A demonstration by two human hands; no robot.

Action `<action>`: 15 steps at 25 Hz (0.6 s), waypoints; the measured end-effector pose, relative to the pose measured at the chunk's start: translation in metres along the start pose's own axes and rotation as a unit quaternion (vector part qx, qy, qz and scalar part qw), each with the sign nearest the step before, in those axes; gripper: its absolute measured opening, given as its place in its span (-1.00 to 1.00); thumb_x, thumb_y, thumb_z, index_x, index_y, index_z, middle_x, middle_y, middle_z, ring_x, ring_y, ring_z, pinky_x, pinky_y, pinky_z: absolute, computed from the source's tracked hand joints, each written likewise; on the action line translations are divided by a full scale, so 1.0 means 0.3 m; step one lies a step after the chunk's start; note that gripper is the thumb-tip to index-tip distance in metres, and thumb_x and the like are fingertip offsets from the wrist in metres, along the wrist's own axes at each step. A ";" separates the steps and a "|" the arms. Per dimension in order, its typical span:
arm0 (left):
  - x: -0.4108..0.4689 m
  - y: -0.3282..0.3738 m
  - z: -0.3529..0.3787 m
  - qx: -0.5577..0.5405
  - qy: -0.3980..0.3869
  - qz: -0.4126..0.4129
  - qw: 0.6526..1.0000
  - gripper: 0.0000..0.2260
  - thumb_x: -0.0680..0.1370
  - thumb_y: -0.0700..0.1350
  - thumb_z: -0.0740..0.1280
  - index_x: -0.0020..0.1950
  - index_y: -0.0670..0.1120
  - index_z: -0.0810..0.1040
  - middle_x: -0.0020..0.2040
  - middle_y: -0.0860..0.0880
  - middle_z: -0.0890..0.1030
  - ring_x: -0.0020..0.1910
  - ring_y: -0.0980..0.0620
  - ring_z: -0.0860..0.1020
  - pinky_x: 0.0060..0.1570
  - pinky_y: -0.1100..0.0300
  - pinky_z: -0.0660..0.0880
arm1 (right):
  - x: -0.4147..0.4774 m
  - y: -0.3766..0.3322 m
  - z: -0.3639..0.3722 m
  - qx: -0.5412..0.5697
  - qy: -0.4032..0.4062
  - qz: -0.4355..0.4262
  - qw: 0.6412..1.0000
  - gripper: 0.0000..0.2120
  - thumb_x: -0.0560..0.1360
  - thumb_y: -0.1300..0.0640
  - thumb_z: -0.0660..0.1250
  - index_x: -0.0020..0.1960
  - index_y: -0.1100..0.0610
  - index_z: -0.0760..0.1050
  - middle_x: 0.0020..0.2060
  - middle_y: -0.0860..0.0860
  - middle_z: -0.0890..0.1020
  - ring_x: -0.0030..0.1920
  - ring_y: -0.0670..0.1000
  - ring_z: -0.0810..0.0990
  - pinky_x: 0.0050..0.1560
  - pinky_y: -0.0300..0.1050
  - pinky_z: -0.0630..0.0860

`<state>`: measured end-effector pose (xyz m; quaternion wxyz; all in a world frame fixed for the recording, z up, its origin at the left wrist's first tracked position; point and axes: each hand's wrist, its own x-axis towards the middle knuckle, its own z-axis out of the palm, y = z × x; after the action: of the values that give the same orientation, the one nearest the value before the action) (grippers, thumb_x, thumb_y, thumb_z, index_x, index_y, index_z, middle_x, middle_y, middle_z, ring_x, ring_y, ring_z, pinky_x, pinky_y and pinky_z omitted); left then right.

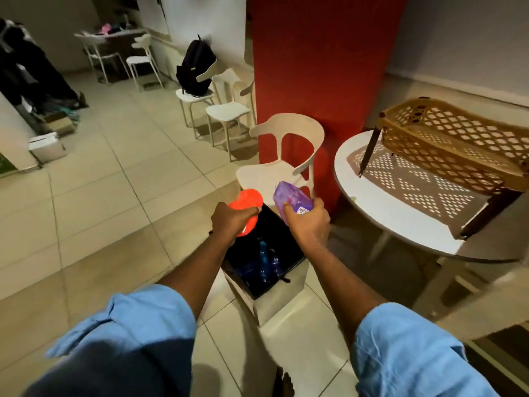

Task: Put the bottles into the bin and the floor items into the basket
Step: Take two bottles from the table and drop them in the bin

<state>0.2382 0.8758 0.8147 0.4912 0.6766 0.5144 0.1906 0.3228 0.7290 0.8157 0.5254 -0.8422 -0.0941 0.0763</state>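
Observation:
My left hand (230, 220) grips an orange bottle (248, 199), held bottom-forward over the left edge of the bin. My right hand (310, 223) holds a purple bottle (289, 200) with a label, above the bin's far right corner. The white square bin (282, 303) stands on the floor below both hands, lined with a black bag; blue and purple bottles (264, 263) lie inside it. A brown lattice basket (458, 141) stands on the round white table (380, 202) at the right.
A white chair (282, 164) stands just behind the bin, against a red pillar (323, 67). More white chairs (229, 110) line the wall, one carrying a black backpack (196, 68). A white box (47, 147) and a pile of things lie on the floor far left.

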 end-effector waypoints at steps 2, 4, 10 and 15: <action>0.104 -0.025 0.031 0.022 -0.014 -0.024 0.999 -0.22 0.23 0.16 0.56 0.31 -0.20 0.42 0.23 -0.16 0.54 0.17 -0.16 0.54 -0.10 0.14 0.43 | 0.074 0.029 0.072 -0.021 -0.039 0.005 0.999 -0.27 0.37 -0.21 0.46 0.39 0.14 0.34 0.22 0.11 0.53 0.19 0.10 0.55 0.00 -0.20 0.45; 0.203 -0.037 0.071 0.034 -0.018 -0.029 0.999 -0.22 0.25 0.15 0.55 0.32 -0.20 0.41 0.25 -0.17 0.53 0.18 -0.16 0.53 -0.11 0.15 0.40 | 0.152 0.053 0.129 -0.036 -0.075 0.014 0.996 -0.28 0.37 -0.20 0.47 0.37 0.15 0.36 0.19 0.11 0.55 0.17 0.11 0.57 -0.04 -0.20 0.42; 0.482 -0.059 0.163 0.157 -0.095 -0.038 0.982 0.03 0.24 0.33 0.48 0.53 -0.10 0.14 0.48 -0.24 0.30 0.40 -0.27 0.36 0.23 -0.07 0.39 | 0.350 0.121 0.306 -0.080 -0.158 0.019 0.984 -0.27 0.34 -0.19 0.50 0.36 0.13 0.37 0.17 0.10 0.57 0.16 0.11 0.59 0.03 -0.11 0.57; 0.732 -0.142 0.177 0.365 -0.185 -0.006 0.912 -0.06 0.36 0.44 0.27 0.57 0.18 -0.14 0.61 -0.09 -0.19 0.54 -0.37 -0.17 0.34 -0.49 -0.10 | 0.451 0.252 0.399 -0.254 -0.241 0.073 0.934 -0.16 0.47 -0.24 0.32 0.58 -0.04 -0.03 0.41 0.30 0.21 0.41 0.36 0.27 0.39 0.21 0.32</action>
<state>0.3445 1.0444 0.7002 0.2973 0.8287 0.4523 -0.1426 0.4327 0.8329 0.6915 0.2486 -0.9083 -0.1727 0.2886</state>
